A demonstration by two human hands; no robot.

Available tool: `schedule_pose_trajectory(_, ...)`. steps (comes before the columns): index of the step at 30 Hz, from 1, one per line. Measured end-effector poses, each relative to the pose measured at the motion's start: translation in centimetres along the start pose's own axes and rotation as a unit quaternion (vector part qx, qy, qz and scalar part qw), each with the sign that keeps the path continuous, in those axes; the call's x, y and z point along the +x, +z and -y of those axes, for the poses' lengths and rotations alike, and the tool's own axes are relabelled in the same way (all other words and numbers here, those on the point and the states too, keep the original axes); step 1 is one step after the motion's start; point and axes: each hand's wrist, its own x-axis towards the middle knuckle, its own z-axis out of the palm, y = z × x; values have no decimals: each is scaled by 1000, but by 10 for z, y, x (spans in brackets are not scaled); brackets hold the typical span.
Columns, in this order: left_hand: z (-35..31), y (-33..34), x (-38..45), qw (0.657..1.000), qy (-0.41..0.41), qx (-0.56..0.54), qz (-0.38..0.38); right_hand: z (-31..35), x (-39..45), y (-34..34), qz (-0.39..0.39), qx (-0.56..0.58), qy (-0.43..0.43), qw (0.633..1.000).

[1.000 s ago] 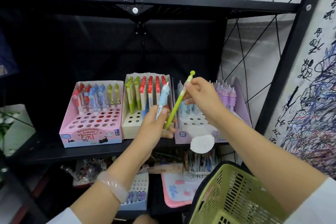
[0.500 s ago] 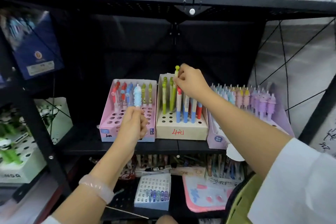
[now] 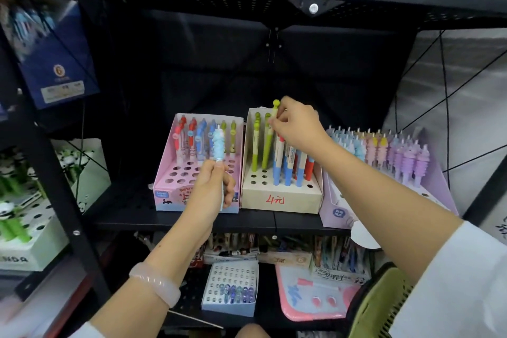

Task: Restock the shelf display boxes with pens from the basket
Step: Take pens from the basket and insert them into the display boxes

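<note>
I note three display boxes side by side on the black shelf (image 3: 192, 221): a pink box (image 3: 175, 186) at left, a beige box (image 3: 279, 200) in the middle, a lilac box (image 3: 337, 214) at right. Each has a perforated top, so pens stand upright, caps showing for the customer.

My right hand (image 3: 296, 126) pinches a green pen (image 3: 270, 140) near its knobbed top, over the back rows of the beige box. I judge the high grip is meant to steer the tip down into a hole; whether the tip is seated I cannot tell. The colour matches: two other green pens stand just beside it, with roughly five blue-and-red ones to their right.

My left hand (image 3: 211, 186) is curled round the lower barrel of a pale blue pen (image 3: 218, 143), holding it upright in front of the pink box. I judge it is parked there awaiting its turn; its ridged shape resembles the lilac box's stock more than the pink box's.

The pink box holds about six pens in its back row, with many open holes in front. The lilac box's pens are too crowded to count.

The green basket (image 3: 378, 307) shows only at lower right; its contents are hidden.
</note>
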Motion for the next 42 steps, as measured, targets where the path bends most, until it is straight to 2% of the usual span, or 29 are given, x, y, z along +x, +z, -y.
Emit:
schedule_pose_trajectory(9, 2, 3, 0, 1000, 2, 8, 11, 4, 5, -3, 57, -4, 26, 998)
schedule_pose_trajectory(14, 2, 3, 0, 1000, 1, -1, 16, 2, 3, -1, 5, 41, -4, 999)
schedule_pose_trajectory(20, 2, 10, -2, 999, 8, 3, 32, 1, 2, -3, 35, 1, -5, 999)
schedule_pose_trajectory(23, -5, 22, -5, 998, 27, -9, 52, 0, -6, -12, -15, 32, -32, 999)
schedule_pose_trajectory(26, -15, 40, -8, 994, 50, -29, 88, -3, -31, -23, -49, 133, -47, 989)
schedule_pose_trajectory(31, -23, 90, -16, 985, 76, -18, 151, -27, -72, -37, 32, 229, 25, 973)
schedule_pose_trajectory(33, -21, 109, -20, 981, 70, -10, 180, -42, -78, -46, 38, 257, 59, 964)
schedule_pose_trajectory(35, -16, 122, -19, 978, 80, 38, 191, -60, -79, -59, 0, 263, 90, 961)
schedule_pose_trajectory(39, -8, 127, -14, 969, 95, 104, 204, -100, -75, -86, -139, 267, 150, 942)
schedule_pose_trajectory(42, -4, 127, -15, 963, 100, 137, 207, -124, -77, -84, -140, 222, 164, 951)
